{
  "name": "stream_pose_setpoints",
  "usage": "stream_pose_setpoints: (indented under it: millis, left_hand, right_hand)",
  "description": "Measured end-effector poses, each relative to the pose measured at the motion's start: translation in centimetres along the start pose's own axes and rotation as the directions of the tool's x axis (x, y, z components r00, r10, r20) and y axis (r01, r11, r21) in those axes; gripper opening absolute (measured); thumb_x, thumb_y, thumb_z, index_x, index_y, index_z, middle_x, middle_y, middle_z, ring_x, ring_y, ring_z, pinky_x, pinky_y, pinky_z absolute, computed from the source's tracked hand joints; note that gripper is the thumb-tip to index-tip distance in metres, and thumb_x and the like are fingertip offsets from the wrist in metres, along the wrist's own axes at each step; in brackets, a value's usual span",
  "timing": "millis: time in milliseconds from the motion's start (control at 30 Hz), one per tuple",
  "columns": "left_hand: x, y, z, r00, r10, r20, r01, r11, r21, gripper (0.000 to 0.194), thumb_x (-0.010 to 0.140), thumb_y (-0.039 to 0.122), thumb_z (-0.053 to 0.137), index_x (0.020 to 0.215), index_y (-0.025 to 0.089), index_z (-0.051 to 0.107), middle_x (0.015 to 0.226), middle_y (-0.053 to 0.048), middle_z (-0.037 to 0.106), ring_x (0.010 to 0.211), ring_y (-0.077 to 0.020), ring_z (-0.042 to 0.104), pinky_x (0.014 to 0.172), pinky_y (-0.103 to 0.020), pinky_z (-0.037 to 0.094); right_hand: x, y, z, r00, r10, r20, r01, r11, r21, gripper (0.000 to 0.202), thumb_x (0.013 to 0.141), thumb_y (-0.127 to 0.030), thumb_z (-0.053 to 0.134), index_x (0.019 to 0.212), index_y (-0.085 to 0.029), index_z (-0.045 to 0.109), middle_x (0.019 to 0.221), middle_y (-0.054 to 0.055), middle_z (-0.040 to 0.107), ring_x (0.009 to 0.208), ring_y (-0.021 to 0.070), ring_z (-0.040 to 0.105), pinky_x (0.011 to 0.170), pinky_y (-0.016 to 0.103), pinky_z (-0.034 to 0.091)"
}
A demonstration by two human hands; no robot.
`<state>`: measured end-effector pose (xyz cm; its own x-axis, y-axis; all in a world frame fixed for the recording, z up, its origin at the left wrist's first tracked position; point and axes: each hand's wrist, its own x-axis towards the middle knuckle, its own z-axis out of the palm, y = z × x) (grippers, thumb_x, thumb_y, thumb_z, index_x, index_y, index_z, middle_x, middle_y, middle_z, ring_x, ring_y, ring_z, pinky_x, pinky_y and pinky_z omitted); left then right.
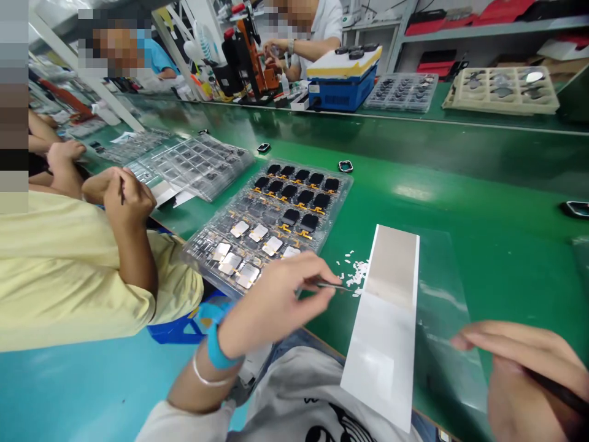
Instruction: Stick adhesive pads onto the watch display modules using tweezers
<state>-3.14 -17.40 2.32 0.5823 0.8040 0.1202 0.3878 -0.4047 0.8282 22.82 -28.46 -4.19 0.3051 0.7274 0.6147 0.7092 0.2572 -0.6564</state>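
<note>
My left hand (289,291), with a blue band at the wrist, pinches thin metal tweezers (329,285). Their tip points at small white pieces (356,274) scattered on the green table. Just right of the pieces lies a long white and beige sheet (389,307), on top of a clear plastic film (442,307). At the lower right my right hand (534,368) has its fingers curled round a dark, slim tool (554,390), over the film's edge. Behind my left hand, a clear tray (338,212) holds several black and silver square parts with orange flex strips.
On the left sits a person in a yellow shirt (69,264), hands raised near stacked clear trays (202,162). Small black frames (345,166) lie on the green table (519,264). Farther back are a blue box (343,89), more trays (402,92) and another person's arms (313,49).
</note>
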Motion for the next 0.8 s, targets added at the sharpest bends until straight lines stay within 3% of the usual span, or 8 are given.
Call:
stream_pose_setpoints:
  millis: [33, 100, 200, 267, 500, 800]
  left_hand:
    - [-0.6, 0.2, 1.7, 0.999, -0.036, 0.027, 0.039, 0.991, -0.124, 0.008, 0.093, 0.014, 0.055, 0.095, 0.020, 0.060, 0.093, -0.006, 0.070, 0.082, -0.0164, 0.067, 0.072, -0.027, 0.054]
    - [-1.3, 0.2, 4.6, 0.994, -0.075, 0.083, 0.101, 0.917, -0.387, 0.003, 0.100, 0.019, 0.047, 0.099, 0.021, 0.048, 0.093, -0.006, 0.069, 0.080, -0.0161, 0.067, 0.071, -0.028, 0.054]
    - [-1.1, -0.4, 7.4, 0.991, -0.110, 0.077, 0.134, 0.775, -0.618, 0.006, 0.104, 0.029, 0.045, 0.105, 0.023, 0.044, 0.085, -0.001, 0.060, 0.065, -0.0113, 0.059, 0.060, -0.023, 0.049]
    - [-0.7, -1.0, 8.5, 0.991, -0.131, 0.030, 0.120, 0.755, -0.644, 0.012, 0.103, 0.033, 0.049, 0.106, 0.022, 0.049, 0.080, 0.001, 0.055, 0.061, -0.0097, 0.052, 0.057, -0.022, 0.044]
    - [-0.1, -2.5, 9.4, 0.994, -0.109, 0.023, 0.098, 0.750, -0.654, 0.015, 0.103, 0.034, 0.051, 0.104, 0.020, 0.056, 0.078, 0.000, 0.059, 0.068, -0.0130, 0.058, 0.064, -0.023, 0.048]
    - [0.0, -2.9, 9.6, 0.990, -0.127, -0.068, 0.068, 0.827, -0.558, 0.017, 0.101, 0.034, 0.055, 0.106, 0.020, 0.063, 0.079, -0.001, 0.064, 0.068, -0.0138, 0.061, 0.065, -0.023, 0.049]
  right_hand:
    - [0.9, -0.8, 0.1, 0.993, -0.080, 0.086, 0.078, 0.997, 0.024, 0.016, 0.092, -0.032, 0.057, 0.086, -0.036, 0.071, 0.076, 0.009, 0.063, 0.060, 0.0224, 0.063, 0.045, 0.037, 0.047]
    - [2.4, -2.5, 0.5, 0.960, -0.095, 0.264, 0.085, 0.995, 0.052, 0.018, 0.091, -0.021, 0.058, 0.098, -0.031, 0.071, 0.088, 0.009, 0.066, 0.072, 0.0210, 0.067, 0.049, 0.032, 0.050]
    - [3.5, -4.2, 2.1, 0.930, -0.217, 0.298, 0.195, 0.976, 0.102, 0.017, 0.087, -0.016, 0.066, 0.102, -0.023, 0.067, 0.090, 0.005, 0.066, 0.073, 0.0149, 0.067, 0.055, 0.026, 0.053]
    - [3.4, -4.4, 3.3, 0.926, -0.279, 0.255, 0.271, 0.960, 0.068, 0.013, 0.087, -0.012, 0.068, 0.096, -0.020, 0.065, 0.086, 0.004, 0.067, 0.073, 0.0134, 0.068, 0.061, 0.025, 0.054]
    - [1.9, -2.8, 4.6, 0.937, -0.284, 0.201, 0.301, 0.952, -0.057, 0.013, 0.089, -0.009, 0.065, 0.099, -0.018, 0.067, 0.090, 0.005, 0.073, 0.078, 0.0135, 0.071, 0.065, 0.024, 0.057]
    - [1.4, -2.2, 4.8, 0.903, -0.305, 0.304, 0.360, 0.922, -0.141, 0.024, 0.093, -0.006, 0.056, 0.113, -0.016, 0.064, 0.104, 0.008, 0.076, 0.090, 0.0175, 0.073, 0.071, 0.029, 0.058]
